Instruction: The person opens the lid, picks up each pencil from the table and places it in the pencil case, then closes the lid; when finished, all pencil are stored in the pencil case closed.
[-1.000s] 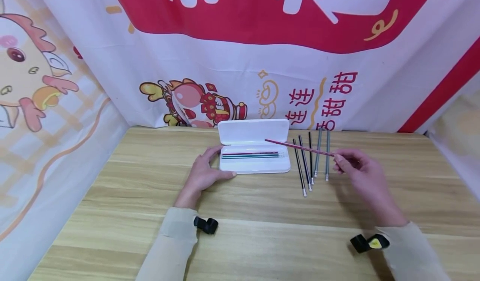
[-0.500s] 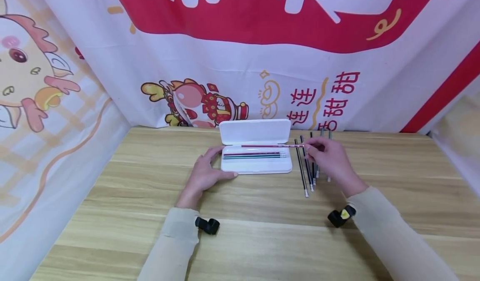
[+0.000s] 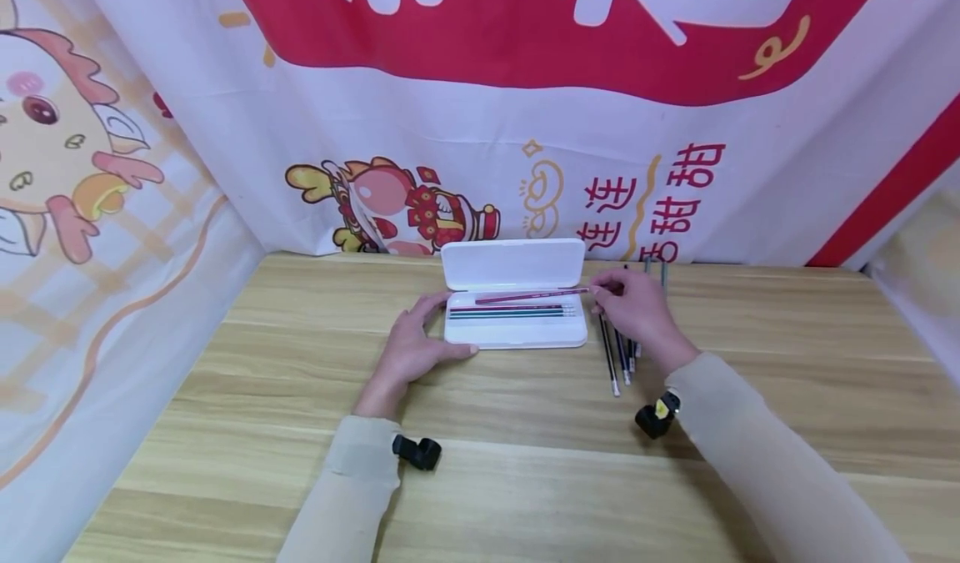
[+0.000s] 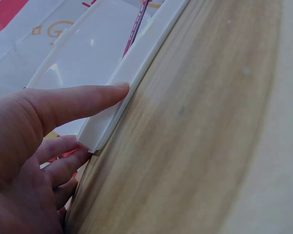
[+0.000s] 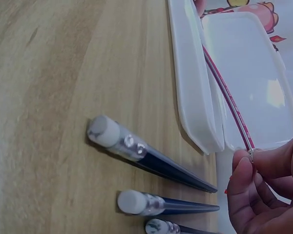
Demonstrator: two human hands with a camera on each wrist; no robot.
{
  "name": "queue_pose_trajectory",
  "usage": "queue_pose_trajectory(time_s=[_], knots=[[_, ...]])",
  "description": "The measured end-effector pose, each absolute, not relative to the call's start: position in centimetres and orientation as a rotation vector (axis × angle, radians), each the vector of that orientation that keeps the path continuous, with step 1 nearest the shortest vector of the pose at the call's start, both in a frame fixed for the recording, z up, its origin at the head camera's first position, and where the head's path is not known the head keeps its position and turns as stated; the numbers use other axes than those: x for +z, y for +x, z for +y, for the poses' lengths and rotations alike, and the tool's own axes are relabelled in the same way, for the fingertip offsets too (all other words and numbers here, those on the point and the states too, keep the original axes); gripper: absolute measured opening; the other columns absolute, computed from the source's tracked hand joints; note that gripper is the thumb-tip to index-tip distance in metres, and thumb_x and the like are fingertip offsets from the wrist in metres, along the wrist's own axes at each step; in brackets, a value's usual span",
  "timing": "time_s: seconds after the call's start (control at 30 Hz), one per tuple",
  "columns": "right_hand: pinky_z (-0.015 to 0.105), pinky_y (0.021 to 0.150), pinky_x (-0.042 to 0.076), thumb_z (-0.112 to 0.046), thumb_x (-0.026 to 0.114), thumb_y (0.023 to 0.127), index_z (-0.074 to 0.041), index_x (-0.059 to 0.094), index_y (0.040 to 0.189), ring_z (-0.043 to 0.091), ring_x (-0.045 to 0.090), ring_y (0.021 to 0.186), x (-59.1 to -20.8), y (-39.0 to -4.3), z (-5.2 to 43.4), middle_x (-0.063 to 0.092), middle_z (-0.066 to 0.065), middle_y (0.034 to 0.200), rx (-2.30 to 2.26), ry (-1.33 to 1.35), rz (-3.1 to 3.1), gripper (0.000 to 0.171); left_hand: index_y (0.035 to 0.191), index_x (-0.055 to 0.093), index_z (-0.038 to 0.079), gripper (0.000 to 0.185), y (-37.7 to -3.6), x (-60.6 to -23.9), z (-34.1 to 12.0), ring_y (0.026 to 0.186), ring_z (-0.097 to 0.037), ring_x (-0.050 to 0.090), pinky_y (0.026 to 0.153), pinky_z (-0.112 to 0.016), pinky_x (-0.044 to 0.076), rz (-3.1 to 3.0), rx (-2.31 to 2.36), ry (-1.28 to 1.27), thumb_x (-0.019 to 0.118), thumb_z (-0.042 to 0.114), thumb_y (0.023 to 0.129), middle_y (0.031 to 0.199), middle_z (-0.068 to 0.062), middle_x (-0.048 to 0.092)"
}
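Pinching the red pencil [image 3: 532, 297] by its eraser end, your right hand [image 3: 637, 309] holds it over the open white pencil case [image 3: 517, 334], shaft running leftward and slightly tilted, tip end lower over the tray. The right wrist view shows thumb and fingertips [image 5: 241, 170] curled onto the ferrule end of the red pencil [image 5: 229, 105], shaft crossing above the case's right end toward the lid [image 5: 244, 73]. Whether the tip touches the tray, you cannot tell from these views.

Inside the tray, a few pencils [image 3: 506, 313] already lie lengthwise, side by side, just below the held one.

Your left hand [image 3: 408, 350] braces the case's left end: thumb straight along the front edge, fingers round the far-left corner. The left wrist view confirms it, with the thumb [image 4: 73, 100] pressed flat on the front wall of the case [image 4: 122, 92] and the fingers reaching under the corner. Fingers are extended, not wrapped.

The lid stands open at the back, hinged along the far edge.

Right of the case, the loose pencils [image 3: 618, 359] lie on the wooden table [image 3: 525, 480], roughly parallel, eraser ends toward you, partly hidden under your right hand. The right wrist view shows three of their white erasers [image 5: 105, 131] up close.

A printed cloth backdrop [image 3: 480, 113] hangs behind the table. Black wrist-camera mounts sit on both sleeves.
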State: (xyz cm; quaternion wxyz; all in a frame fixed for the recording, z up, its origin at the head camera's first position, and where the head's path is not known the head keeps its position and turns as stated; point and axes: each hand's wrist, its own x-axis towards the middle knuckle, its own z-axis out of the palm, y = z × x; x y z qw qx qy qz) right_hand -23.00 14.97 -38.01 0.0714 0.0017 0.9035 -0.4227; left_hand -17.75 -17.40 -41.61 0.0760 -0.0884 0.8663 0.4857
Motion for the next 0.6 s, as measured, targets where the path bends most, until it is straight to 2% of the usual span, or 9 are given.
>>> queue_pose_trajectory(time_s=[0.33, 0.6], knots=[[0.038, 0.088, 0.058, -0.025, 0.062, 0.11, -0.009, 0.072, 0.134, 0.029, 0.067, 0.11, -38.4, -23.7, 14.1, 0.072, 0.016, 0.128, -1.198, 0.01, 2.74, 0.031, 0.158, 0.052, 0.034, 0.092, -17.9, -41.7, -17.5, 0.17, -0.039, 0.007, 0.135, -0.068, 0.006, 2.609, 1.454, -0.26, 0.097, 0.031, 0.078, 0.179, -0.005, 0.03], [0.041, 0.092, 0.056, -0.023, 0.066, 0.108, -0.012, 0.077, 0.128, 0.029, 0.062, 0.114, -39.0, -24.0, 13.5, 0.072, 0.013, 0.131, -1.241, -0.057, 2.734, 0.025, 0.158, 0.052, 0.035, 0.092, -18.0, -41.8, -17.5, 0.17, -0.039, 0.008, 0.135, -0.068, 0.006, 2.613, 1.449, -0.252, 0.097, 0.031, 0.077, 0.178, -0.003, 0.032]])
